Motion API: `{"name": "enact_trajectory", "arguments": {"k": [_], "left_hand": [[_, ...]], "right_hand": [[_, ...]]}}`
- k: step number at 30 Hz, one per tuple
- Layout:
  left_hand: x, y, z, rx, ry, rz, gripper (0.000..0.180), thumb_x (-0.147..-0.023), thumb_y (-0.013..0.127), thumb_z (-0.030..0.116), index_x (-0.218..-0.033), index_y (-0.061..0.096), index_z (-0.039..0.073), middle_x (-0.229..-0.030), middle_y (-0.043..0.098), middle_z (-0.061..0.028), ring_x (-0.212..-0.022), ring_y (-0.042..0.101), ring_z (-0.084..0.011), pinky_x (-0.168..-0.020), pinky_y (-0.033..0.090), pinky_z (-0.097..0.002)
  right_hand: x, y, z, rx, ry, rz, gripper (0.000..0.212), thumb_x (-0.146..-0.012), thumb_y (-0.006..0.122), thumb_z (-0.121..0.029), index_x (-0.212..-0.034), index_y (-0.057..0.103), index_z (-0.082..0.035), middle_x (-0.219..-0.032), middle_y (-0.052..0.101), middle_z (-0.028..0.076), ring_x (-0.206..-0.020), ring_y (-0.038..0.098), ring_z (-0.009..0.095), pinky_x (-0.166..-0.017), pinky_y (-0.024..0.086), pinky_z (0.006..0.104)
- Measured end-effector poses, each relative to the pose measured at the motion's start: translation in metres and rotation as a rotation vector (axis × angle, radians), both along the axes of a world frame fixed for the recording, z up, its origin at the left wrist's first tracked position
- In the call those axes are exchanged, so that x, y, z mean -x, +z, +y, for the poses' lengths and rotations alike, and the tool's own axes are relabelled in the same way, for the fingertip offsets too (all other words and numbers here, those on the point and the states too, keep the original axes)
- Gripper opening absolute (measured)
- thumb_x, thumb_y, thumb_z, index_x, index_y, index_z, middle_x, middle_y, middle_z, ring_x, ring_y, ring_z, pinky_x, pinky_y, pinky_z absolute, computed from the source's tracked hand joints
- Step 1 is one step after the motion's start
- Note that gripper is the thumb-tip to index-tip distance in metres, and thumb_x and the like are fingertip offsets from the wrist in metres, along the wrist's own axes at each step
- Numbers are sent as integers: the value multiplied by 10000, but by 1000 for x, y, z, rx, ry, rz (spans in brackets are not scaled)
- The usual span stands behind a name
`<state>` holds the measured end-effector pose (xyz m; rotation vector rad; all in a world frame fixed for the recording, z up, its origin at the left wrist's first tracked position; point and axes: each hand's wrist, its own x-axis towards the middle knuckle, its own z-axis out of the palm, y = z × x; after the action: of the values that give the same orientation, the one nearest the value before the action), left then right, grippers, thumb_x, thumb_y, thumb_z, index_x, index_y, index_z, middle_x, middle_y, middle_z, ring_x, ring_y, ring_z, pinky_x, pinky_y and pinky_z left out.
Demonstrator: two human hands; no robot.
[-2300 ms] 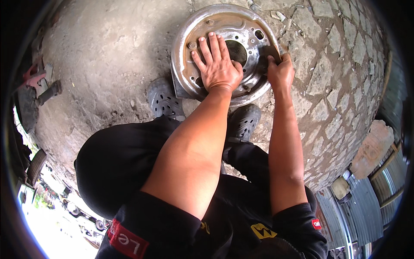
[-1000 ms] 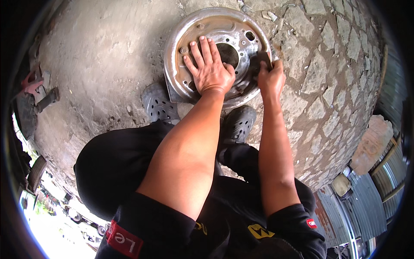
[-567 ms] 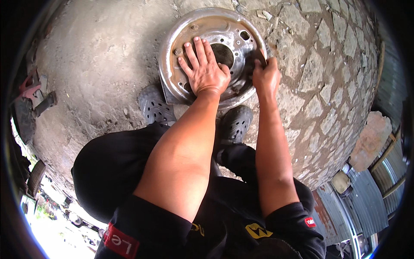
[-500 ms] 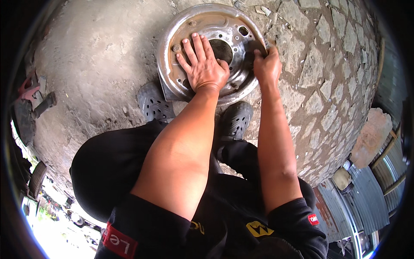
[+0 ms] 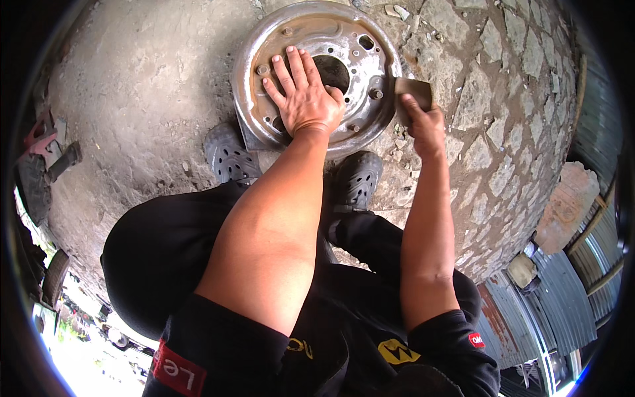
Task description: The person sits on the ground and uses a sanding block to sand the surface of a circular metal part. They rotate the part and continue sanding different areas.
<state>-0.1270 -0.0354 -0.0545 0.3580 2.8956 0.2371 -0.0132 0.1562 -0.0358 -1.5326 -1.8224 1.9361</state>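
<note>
A round metal brake backing plate (image 5: pixel 362 69), with a wide central hole, smaller holes and bolts, lies on the ground before my feet. Its face is part bare shiny metal, part rusty brown. My left hand (image 5: pixel 305 96) rests flat on the left half of the plate with fingers spread, the thumb by the central hole. Pinched in my right hand (image 5: pixel 424 126) is a brown folded piece of sandpaper (image 5: pixel 415 88), at the plate's right rim. Whether the sandpaper touches the rim cannot be made out; the fingers beneath it are hidden.
Rough stone paving (image 5: pixel 479 99) spreads to the right and packed dirt (image 5: pixel 139 92) to the left. My grey clogs (image 5: pixel 357 178) stand just below the plate. Corrugated metal sheets (image 5: pixel 562 298) and a flat slab (image 5: pixel 567 206) are at the far right. A tyre (image 5: pixel 55 276) shows at the left edge.
My right hand has moved outward and slightly down, from over the plate's right side to its rim, bringing the sandpaper into clear view. My left hand stays flat on the plate.
</note>
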Motion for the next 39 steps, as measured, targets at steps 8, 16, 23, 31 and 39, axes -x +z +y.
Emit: {"name": "enact_trajectory", "arguments": {"k": [8,16,23,31,39], "left_hand": [[-3,-1,1,-40,-35,11,877,-856,480,382,-1603,180,35,-1699,72,-120,-1556,-3,-366,-1216,6,-599],[-1,24,-18,-11,-213,-144,874,-932,446,513,-1622,117,91,-1699,45,-130,-1556,1,-368,-1217,-16,-610],[-80,48,-44,44,-783,-101,761,-879,674,350,-1552,348,210,-1630,265,-43,-1536,172,-295,-1199,82,-670],[-67,17,-52,104,-919,87,704,-939,536,81,-1564,328,330,-1662,213,-10,-1555,117,-280,-1148,94,-753],[-58,70,-33,42,-1002,-12,739,-903,503,-32,-1578,289,176,-1662,219,-100,-1538,124,-405,-1116,92,-810]], "right_hand": [[-25,26,84,-729,-52,-297,419,-823,834,-285,-1067,717,35,-980,752,181,-861,718,231,-789,562,371],[-49,218,143,-1016,351,-551,481,-846,768,-410,-1121,722,-17,-987,761,155,-904,737,261,-816,546,376],[-82,267,86,-783,220,-455,486,-863,760,-406,-1173,710,-35,-865,725,56,-708,619,139,-657,473,307],[-87,314,83,-767,115,-169,504,-859,778,-421,-1163,699,-27,-804,683,1,-617,504,74,-563,392,264],[-76,317,80,-887,170,-139,540,-888,736,-446,-1219,679,-24,-976,736,73,-867,651,135,-801,495,308]]}}
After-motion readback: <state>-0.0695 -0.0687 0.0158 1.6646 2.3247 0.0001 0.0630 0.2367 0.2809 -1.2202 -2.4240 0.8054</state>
